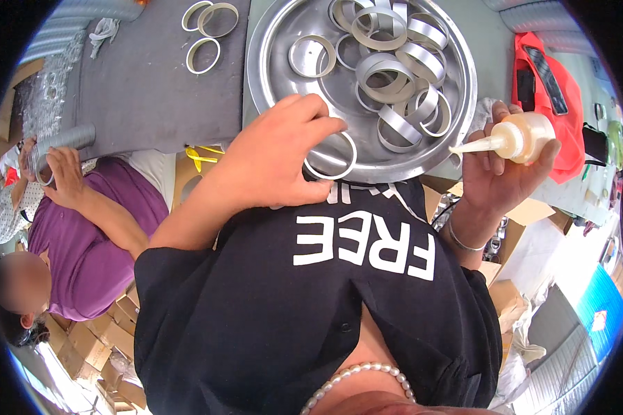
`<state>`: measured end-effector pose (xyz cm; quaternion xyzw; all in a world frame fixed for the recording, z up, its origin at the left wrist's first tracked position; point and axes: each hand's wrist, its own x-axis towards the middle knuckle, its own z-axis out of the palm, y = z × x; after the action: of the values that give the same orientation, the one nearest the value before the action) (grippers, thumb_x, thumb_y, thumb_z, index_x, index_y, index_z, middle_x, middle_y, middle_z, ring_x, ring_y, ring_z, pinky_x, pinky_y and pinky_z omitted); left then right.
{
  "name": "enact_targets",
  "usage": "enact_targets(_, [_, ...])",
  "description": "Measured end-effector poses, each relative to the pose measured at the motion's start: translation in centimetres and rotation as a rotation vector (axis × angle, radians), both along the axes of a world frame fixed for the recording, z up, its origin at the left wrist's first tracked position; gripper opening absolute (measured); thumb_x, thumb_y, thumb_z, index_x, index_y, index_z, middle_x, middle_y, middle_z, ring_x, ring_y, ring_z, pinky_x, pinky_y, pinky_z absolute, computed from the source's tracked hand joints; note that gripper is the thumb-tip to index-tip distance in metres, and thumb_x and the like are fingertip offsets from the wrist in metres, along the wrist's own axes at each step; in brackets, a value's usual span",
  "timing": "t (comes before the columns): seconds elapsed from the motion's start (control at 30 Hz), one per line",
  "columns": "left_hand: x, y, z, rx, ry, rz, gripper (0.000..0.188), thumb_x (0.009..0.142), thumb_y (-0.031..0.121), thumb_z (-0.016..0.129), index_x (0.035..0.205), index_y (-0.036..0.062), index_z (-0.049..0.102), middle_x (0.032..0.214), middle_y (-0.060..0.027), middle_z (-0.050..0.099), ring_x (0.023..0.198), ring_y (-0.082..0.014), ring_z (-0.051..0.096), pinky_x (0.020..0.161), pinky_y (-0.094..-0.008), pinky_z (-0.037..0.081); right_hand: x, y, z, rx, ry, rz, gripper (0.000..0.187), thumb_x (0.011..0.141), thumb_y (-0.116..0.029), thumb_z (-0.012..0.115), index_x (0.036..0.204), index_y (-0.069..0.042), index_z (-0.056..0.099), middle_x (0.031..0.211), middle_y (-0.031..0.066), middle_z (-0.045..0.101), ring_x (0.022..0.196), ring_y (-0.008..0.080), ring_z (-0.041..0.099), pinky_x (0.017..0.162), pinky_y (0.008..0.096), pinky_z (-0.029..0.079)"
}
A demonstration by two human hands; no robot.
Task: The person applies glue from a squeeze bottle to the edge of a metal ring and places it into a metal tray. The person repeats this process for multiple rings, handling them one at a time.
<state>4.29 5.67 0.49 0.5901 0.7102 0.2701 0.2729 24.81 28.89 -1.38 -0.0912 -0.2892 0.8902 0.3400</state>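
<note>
My left hand (pixel 277 149) is closed on a silver metal ring (pixel 354 160), pinched between thumb and fingers at the near edge of a round metal tray (pixel 363 124). In the tray lies a loose heap of similar wide rings (pixel 398 128); a single ring (pixel 311 57) sits apart on the left side. To the right of the tray, my right hand (pixel 495 176) grips a squeeze bottle (pixel 531 137) with amber contents. The bottle is tilted on its side, its pale tapered nozzle pointing left toward the tray.
Three rings (pixel 204 55) lie on the grey mat (pixel 145 90) to the left. A co-worker in a purple top (pixel 97 235) handles a ring at far left. A red bag (pixel 550 104) rests at right. Yellow-handled scissors (pixel 199 159) and cardboard boxes (pixel 83 339) are near the table.
</note>
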Motion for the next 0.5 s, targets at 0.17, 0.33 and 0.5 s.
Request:
enact_targets(0.17, [1.8, 0.7, -0.5, 0.152, -0.968, 0.351, 0.062, 0.084, 0.031, 0.067, 0.131, -0.0048, 0.048, 0.117, -0.0166, 0.058, 0.103, -0.0272, 0.064, 0.085, -0.0378, 0.057, -0.6, -3.2, 1.3, 0.452, -0.200, -0.684, 0.082, 0.085, -0.071, 0.053, 0.118, 0.004, 0.048, 0.106, 0.0177, 0.055, 0.073, 0.0181, 0.061, 0.062, 0.0274, 0.055])
enact_targets(0.33, [1.7, 0.3, -1.1, -0.014, -1.806, 0.326, 0.058, 0.101, 0.038, 0.047, 0.132, -0.0114, 0.043, 0.116, -0.0255, 0.062, 0.097, -0.0301, 0.069, 0.078, -0.0363, 0.062, 0.6, -4.3, 2.9, 1.187, 0.107, -0.347, 0.085, 0.073, -0.052, 0.082, 0.125, 0.002, 0.044, 0.114, 0.0213, 0.050, 0.076, 0.0291, 0.062, 0.058, 0.0388, 0.053])
enact_targets(0.5, [2.1, 0.3, -1.3, -0.160, -1.960, 0.325, 0.060, 0.101, 0.041, 0.046, 0.132, -0.0096, 0.044, 0.116, -0.0249, 0.063, 0.094, -0.0309, 0.070, 0.077, -0.0370, 0.063, -0.7, -5.1, 3.6, 1.509, 0.068, -0.321, 0.082, 0.071, -0.048, 0.085, 0.123, 0.000, 0.045, 0.110, 0.0222, 0.055, 0.067, 0.0272, 0.060, 0.052, 0.0353, 0.050])
